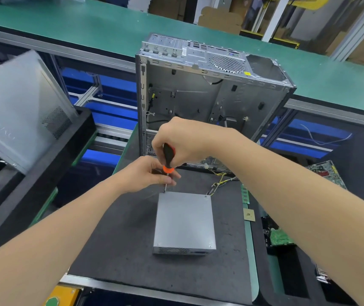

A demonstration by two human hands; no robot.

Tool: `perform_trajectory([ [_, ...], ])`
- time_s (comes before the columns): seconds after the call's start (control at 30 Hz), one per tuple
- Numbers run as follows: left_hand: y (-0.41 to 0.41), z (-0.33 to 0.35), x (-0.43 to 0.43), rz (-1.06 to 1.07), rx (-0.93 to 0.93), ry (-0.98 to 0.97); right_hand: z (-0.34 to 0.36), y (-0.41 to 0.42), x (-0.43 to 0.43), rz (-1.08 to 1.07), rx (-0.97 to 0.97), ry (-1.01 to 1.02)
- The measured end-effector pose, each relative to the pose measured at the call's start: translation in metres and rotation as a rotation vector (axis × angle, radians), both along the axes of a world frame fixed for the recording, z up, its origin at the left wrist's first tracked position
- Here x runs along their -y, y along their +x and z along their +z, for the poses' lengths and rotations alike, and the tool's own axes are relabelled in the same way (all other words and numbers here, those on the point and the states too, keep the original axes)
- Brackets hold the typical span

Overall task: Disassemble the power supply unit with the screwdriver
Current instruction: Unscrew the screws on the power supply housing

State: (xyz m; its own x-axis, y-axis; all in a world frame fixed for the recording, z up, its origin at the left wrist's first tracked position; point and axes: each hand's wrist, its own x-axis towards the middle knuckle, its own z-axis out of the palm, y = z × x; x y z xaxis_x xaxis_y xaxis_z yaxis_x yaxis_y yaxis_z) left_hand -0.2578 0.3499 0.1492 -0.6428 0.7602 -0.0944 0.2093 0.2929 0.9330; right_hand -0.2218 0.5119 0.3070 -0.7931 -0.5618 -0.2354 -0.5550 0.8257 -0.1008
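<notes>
**benchrat:** where's the power supply unit (184, 221) sitting? Out of the case?

**tinkr:** yep, it's lying flat on the black mat (114, 239), roughly mid-mat and a bit toward the right edge. It's well clear of the gutted computer case (198, 96) standing at the mat's far edge. Its wire bundle (219, 183) trails off the box's far-right corner.

**benchrat:** and the hands?

**tinkr:** right hand (183, 140) is wrapped round the black handle of the screwdriver (168, 159), which is held near upright. Left hand (145, 176) pinches the shaft just under the orange collar to steady it. The tip is down on the lid's far-left corner, so I'd say that's the screw being worked. Two more screws show at the near corners.

**benchrat:** how's that box gonna handle?

**tinkr:** my guess is stiff sheet steel, fairly heavy for its size. The top is smooth, so it could skate on the mat if you lean on the driver. I'd grab it by the long side walls, never the wires, and watch the thin lid edges once it's loose.
</notes>
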Motion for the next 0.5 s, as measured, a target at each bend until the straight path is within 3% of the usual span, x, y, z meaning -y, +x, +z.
perform_trajectory([
  [0.13, 0.001, 0.002, 0.004, 0.034, 0.099, 0.107, -0.004, 0.000, 0.002, -0.005, 0.053, 0.061],
  [0.37, 0.009, -0.001, -0.002, 0.150, 0.054, 0.124, -0.002, 0.003, 0.004, -0.064, 0.005, 0.066],
  [0.5, 0.010, 0.000, -0.004, 0.130, -0.002, 0.100, -0.014, 0.006, 0.015, -0.431, -0.230, 0.005],
])
